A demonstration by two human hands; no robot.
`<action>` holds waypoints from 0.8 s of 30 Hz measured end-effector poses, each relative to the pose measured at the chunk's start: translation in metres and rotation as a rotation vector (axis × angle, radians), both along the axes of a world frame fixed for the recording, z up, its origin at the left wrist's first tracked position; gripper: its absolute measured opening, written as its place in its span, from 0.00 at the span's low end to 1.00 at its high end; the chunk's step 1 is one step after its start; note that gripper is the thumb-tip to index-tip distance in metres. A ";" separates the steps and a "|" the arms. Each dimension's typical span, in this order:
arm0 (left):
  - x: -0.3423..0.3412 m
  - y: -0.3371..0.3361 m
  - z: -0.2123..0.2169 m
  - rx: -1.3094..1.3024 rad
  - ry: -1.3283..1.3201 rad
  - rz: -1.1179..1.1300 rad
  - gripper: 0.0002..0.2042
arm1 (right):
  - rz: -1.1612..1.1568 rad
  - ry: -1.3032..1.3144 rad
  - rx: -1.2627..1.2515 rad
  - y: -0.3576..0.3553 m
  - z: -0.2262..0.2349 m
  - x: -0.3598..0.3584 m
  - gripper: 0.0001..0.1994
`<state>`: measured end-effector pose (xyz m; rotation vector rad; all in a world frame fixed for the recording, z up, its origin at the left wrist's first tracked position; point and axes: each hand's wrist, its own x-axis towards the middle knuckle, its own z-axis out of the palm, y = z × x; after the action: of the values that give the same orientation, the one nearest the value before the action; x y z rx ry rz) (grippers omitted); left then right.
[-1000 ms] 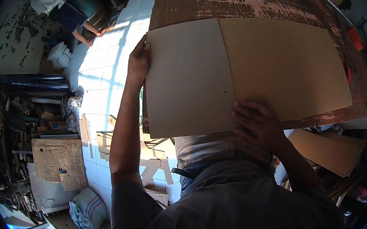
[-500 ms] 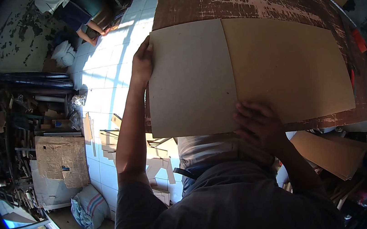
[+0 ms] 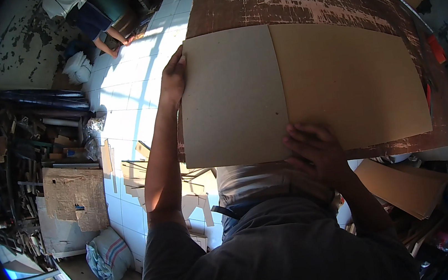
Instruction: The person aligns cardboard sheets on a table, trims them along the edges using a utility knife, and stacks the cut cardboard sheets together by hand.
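A greyish cardboard sheet [image 3: 233,99] and a brown cardboard sheet [image 3: 351,79] lie side by side on the scratched brown tabletop [image 3: 252,8], meeting along a nearly straight seam. At the far left edge of the greyish sheet, my left hand [image 3: 175,79] is closed round the border, its thumb towards the top face. My right hand [image 3: 314,148] rests at the near end of the seam. Its fingers are apart, touching both sheets close to their front edge, and nothing is held in them. The sheets hide whatever lies beneath them.
More brown cardboard [image 3: 405,185] is stacked below the table at right. Cardboard offcuts [image 3: 193,185] litter the tiled floor [image 3: 124,104] at left. Beyond stand a cluttered scrap pile [image 3: 22,181] and a stuffed white sack [image 3: 109,255]. Another person [image 3: 89,22] bends over at the far left.
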<state>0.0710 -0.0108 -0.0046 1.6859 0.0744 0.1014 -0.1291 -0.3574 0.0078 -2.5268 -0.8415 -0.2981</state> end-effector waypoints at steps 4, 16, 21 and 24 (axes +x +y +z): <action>0.004 0.001 -0.002 0.083 -0.017 0.008 0.22 | 0.009 -0.035 0.001 0.000 0.000 0.000 0.23; 0.006 -0.004 0.006 0.992 -0.151 0.113 0.25 | 0.028 -0.053 0.045 0.000 0.000 0.000 0.19; 0.004 -0.059 0.022 1.133 -0.571 -0.213 0.27 | 0.007 -0.060 0.061 -0.003 -0.002 -0.002 0.18; -0.007 -0.101 0.025 0.978 -0.477 -0.330 0.27 | -0.040 -0.072 0.030 -0.006 -0.003 -0.003 0.19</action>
<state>0.0636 -0.1113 0.0204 2.5643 -0.7141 0.3247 -0.1322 -0.3633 0.0052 -2.5207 -0.8088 -0.4131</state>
